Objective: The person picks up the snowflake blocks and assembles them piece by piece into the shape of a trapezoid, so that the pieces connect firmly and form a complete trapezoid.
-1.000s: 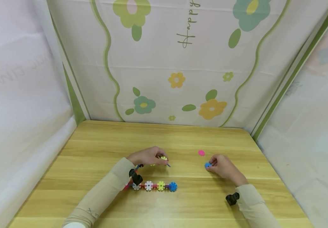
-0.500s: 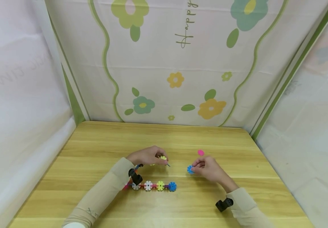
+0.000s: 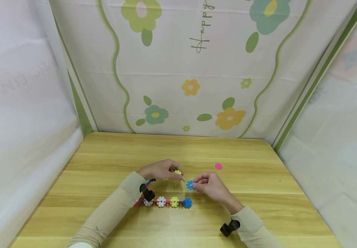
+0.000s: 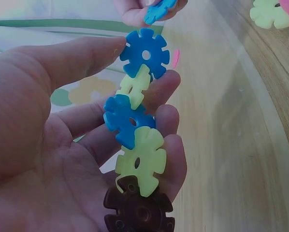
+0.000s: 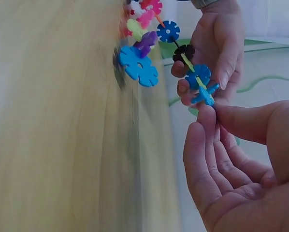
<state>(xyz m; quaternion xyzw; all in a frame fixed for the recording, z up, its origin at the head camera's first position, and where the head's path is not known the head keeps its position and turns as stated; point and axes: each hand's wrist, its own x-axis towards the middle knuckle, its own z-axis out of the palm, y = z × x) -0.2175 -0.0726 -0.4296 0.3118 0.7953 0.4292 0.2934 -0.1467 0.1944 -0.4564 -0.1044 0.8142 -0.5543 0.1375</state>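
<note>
My left hand (image 3: 163, 169) holds the end of a chain of notched plastic snowflake discs. In the left wrist view its thumb and fingers pinch the blue end disc (image 4: 146, 50). Below that, a yellow disc (image 4: 135, 88), another blue one, a second yellow one and a dark brown disc (image 4: 139, 210) run along the palm, slotted together. My right hand (image 3: 211, 186) pinches a loose blue disc (image 3: 190, 185) between thumb and fingertips, just right of the chain's end. In the right wrist view the blue pieces overlap at the fingertips.
The chain bends behind my left sleeve and continues along the wooden table (image 3: 119, 148) in a front row, with a white disc (image 3: 161, 202), a yellow disc (image 3: 174, 202) and a blue disc (image 3: 187, 203) at its right. A single pink disc (image 3: 218, 166) lies farther back.
My right hand has moved left across the table with the blue disc, from near the pink disc to close beside the left hand. The left hand and chain have stayed put.
</note>
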